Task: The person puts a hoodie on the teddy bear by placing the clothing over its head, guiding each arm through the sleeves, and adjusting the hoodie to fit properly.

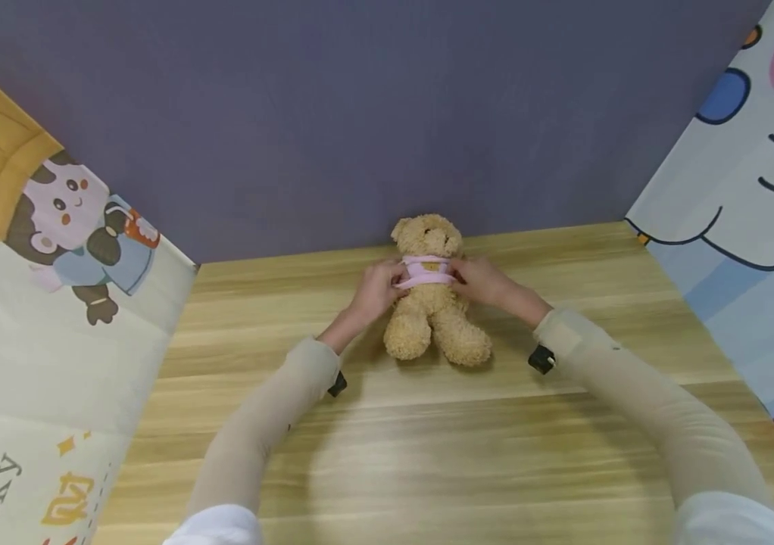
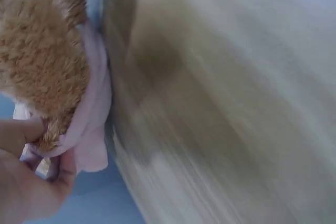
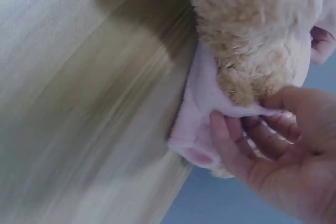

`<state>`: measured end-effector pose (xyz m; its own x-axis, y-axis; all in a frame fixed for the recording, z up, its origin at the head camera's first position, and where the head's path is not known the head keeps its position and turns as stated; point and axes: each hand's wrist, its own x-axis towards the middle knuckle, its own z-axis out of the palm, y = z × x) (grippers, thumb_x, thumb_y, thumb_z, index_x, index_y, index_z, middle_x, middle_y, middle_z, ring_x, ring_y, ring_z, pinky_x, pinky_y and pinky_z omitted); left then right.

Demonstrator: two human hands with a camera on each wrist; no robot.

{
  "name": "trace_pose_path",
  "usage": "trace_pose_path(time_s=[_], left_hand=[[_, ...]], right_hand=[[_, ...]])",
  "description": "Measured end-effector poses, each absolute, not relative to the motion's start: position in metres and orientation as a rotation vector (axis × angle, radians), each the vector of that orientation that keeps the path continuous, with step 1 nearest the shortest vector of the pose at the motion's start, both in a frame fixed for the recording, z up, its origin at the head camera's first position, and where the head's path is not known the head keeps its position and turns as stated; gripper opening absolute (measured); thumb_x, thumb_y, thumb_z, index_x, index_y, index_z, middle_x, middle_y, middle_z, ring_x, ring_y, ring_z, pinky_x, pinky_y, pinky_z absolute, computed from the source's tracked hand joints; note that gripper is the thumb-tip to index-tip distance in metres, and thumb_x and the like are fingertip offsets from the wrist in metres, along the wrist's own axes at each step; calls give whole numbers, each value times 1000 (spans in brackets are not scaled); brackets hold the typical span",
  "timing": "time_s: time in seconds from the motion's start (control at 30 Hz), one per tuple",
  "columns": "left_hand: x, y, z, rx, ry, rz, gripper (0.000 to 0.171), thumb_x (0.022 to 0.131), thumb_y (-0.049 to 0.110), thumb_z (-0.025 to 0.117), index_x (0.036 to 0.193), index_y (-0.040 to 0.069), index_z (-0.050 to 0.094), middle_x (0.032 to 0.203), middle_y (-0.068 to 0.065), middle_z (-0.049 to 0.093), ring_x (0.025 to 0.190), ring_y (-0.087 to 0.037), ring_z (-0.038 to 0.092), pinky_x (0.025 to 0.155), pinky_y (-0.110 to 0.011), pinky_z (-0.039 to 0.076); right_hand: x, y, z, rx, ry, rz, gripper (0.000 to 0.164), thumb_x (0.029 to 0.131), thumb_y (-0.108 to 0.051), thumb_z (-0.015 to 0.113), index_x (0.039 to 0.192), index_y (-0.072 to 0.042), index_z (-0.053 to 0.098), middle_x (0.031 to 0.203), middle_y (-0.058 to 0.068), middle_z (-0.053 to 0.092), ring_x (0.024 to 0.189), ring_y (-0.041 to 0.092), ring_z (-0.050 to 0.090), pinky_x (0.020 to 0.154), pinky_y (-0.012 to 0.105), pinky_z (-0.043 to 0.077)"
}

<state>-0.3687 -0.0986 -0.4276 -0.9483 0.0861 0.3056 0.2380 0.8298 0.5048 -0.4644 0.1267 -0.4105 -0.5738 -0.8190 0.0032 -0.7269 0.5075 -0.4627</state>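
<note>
A light brown teddy bear point(image 1: 428, 303) lies on its back on the wooden table, its head toward the dark wall. Round its chest sits a small pink shirt point(image 1: 421, 278) with a brown patch on the front. On the bear's left side in the head view, my left hand point(image 1: 380, 288) pinches the shirt's edge between thumb and fingers. My right hand point(image 1: 485, 284) grips the shirt's edge on the opposite side. In the right wrist view, the pink cloth point(image 3: 202, 98) stretches toward my fingers. The bear's arms are mostly hidden by shirt and hands.
The wood-grain table point(image 1: 428, 454) meets a dark blue-grey wall point(image 1: 387, 113) just behind the bear's head. Printed panels stand at both sides, a cartoon figure panel point(image 1: 142, 363) on the left and a white-and-blue panel point(image 1: 734, 303) on the right.
</note>
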Motion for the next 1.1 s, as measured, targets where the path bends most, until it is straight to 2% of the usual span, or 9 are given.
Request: trace_pose_path(time_s=[0.13,0.27,0.37,0.57,0.63,0.7,0.87,1.0,1.1], left_hand=[[-367,-99,-426,-209,-2778,-749,16,87,2,79,89,5,63,113,-17,67,116,-35,63,93,-37,56],[-373,-106,-420,-88,-2856,-868,29,89,2,77,114,0,61,120,-18,59,102,-28,60,86,-36,55],[-379,-110,-419,-40,-2892,-973,39,88,1,77,122,-3,58,119,-18,58,98,-25,58,84,-35,54],[-386,-106,-425,-65,-2822,-905,20,82,-7,73,98,0,65,97,-13,65,83,-21,55,72,-29,48],[-386,-102,-426,-99,-2792,-815,22,76,-14,69,88,4,63,89,-11,64,80,-22,55,69,-30,48],[-384,-100,-426,-119,-2774,-740,28,72,-19,65,84,6,62,89,-10,64,83,-23,58,71,-32,50],[-378,-103,-428,-117,-2787,-681,25,78,-17,66,89,6,62,109,-15,64,100,-28,63,81,-35,56],[-372,-111,-429,-102,-2760,-885,18,87,-10,67,100,1,62,111,-18,58,102,-29,59,86,-34,54],[-363,-116,-430,-49,-2706,-1116,14,94,-3,65,108,-4,62,110,-20,57,97,-28,58,81,-33,54]], right_hand=[[-460,121,-407,-1244,2580,-633,21,101,-22,62,107,-2,63,78,6,62,56,14,51,53,29,43],[-460,115,-403,-1220,2653,-615,26,102,-27,62,104,-1,66,72,6,62,51,13,51,48,28,40],[-461,113,-403,-1255,2699,-555,24,100,-24,65,105,-1,69,72,6,63,52,14,50,51,29,38],[-472,111,-413,-1245,2728,-590,7,90,-10,69,85,-9,64,71,4,54,62,17,42,62,32,32],[-474,111,-415,-1238,2718,-622,11,87,-7,67,81,-10,59,69,4,51,62,18,41,62,32,31],[-471,113,-414,-1241,2711,-650,5,88,-7,67,87,-7,62,71,5,54,63,20,44,62,34,36],[-454,110,-408,-1308,2784,-665,21,99,-19,64,112,-3,64,76,7,61,58,20,53,56,38,45],[-440,103,-401,-1458,2873,-587,22,103,-23,62,114,-6,67,82,11,62,62,23,55,56,40,48],[-431,100,-396,-1567,2844,-553,24,101,-23,66,117,-6,68,93,14,65,71,26,59,61,42,53]])
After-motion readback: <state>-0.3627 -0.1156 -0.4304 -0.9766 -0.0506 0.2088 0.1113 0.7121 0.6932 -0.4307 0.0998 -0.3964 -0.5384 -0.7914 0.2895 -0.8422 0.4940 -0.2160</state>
